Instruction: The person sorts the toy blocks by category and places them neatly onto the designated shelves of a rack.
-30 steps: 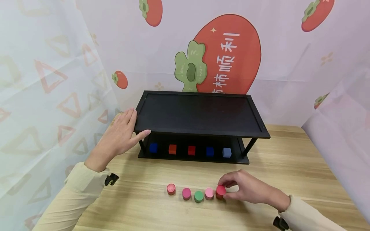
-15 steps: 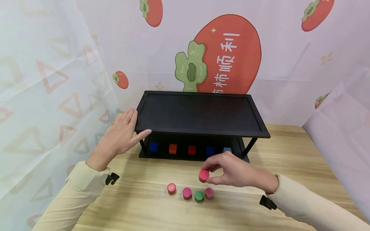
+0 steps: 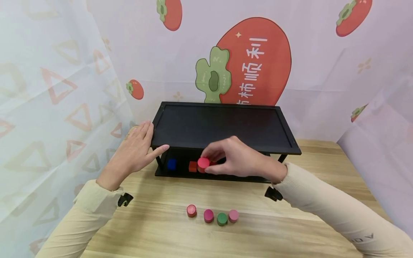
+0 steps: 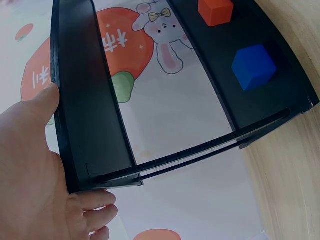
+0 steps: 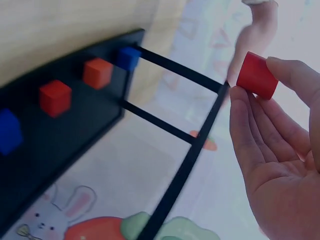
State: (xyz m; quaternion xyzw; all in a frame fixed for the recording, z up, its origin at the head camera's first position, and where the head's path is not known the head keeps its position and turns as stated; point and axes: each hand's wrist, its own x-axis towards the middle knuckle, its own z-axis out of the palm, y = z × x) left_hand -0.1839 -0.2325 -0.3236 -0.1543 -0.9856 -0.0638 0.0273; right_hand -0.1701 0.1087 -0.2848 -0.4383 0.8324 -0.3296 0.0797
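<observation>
My right hand [image 3: 240, 159] pinches a red cylinder block [image 3: 203, 165] between thumb and fingers. In the head view it overlaps the front of a black two-tier shelf [image 3: 222, 125]; in the right wrist view the red cylinder [image 5: 256, 76] is in the air, apart from the shelf. My left hand [image 3: 132, 154] rests against the shelf's left end with its fingers straight, the thumb near the front corner. On the lower tier stand a blue cube [image 3: 171, 164], an orange cube [image 3: 192, 166] and a partly covered red cube [image 5: 55, 98]. My right hand hides the cubes farther right in the head view.
On the wooden table [image 3: 155, 229], in front of the shelf, stand a red cylinder [image 3: 191, 210], a magenta one [image 3: 208, 215], a green one [image 3: 222, 219] and a pink one [image 3: 233, 216]. Patterned cloth [image 3: 322, 71] hangs behind and at both sides.
My right hand has lifted the red cylinder from the right end of the row and carried it forward and left to the shelf. The left hand has stayed in place.
</observation>
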